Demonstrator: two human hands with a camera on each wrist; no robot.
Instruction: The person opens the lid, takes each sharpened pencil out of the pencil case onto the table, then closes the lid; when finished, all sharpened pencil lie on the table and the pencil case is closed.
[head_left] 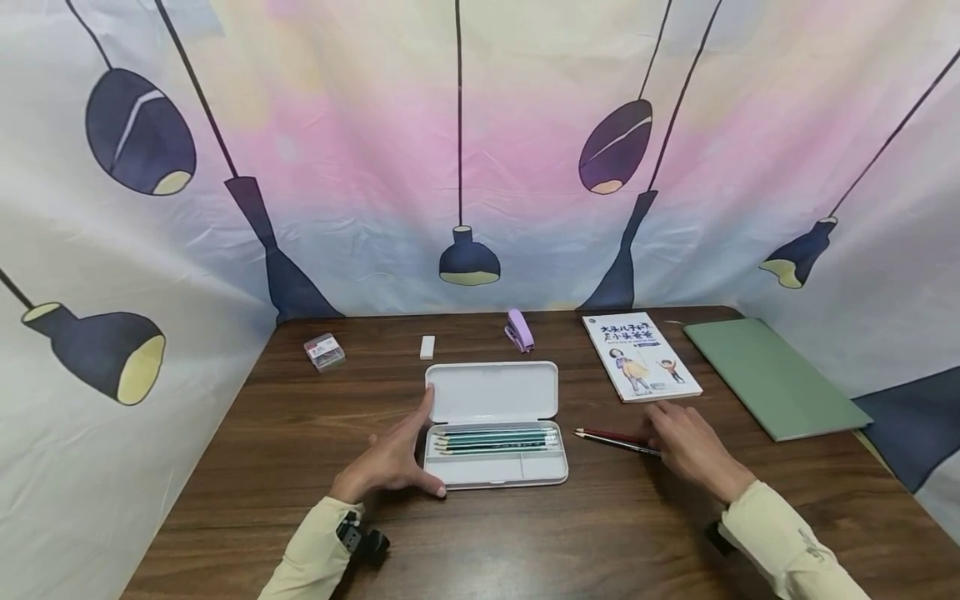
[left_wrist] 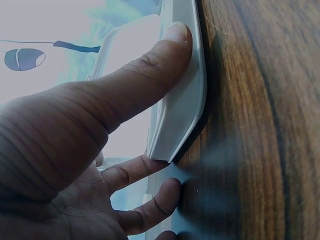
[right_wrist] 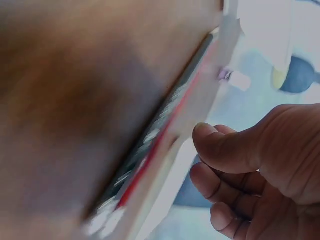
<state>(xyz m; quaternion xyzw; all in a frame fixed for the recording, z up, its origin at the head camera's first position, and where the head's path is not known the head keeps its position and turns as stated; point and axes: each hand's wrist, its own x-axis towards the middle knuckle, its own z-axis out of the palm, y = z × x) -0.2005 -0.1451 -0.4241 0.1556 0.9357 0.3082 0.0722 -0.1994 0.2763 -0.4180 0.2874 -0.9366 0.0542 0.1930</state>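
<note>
A white pencil case [head_left: 491, 392] lies with its lid raised, several green pencils [head_left: 495, 442] in its long compartment. My left hand [head_left: 393, 450] holds the case at its left end. In the left wrist view the thumb [left_wrist: 165, 55] lies along the case's front wall [left_wrist: 185, 100], with other fingers round the corner. A red pencil [head_left: 611, 436] and a black pencil [head_left: 618, 444] lie side by side right of the case. Above their right ends hovers my right hand [head_left: 690, 446], fingers loosely curled. The right wrist view shows nothing between its thumb and fingers, apart from the pencils.
Behind the case are a white eraser [head_left: 427, 347], a purple stapler [head_left: 519, 331] and a small clear box [head_left: 325, 352]. A book [head_left: 641, 357] and a green folder [head_left: 776, 379] lie at the right. A printed cloth [head_left: 390, 167] hangs around the wooden table [head_left: 495, 542].
</note>
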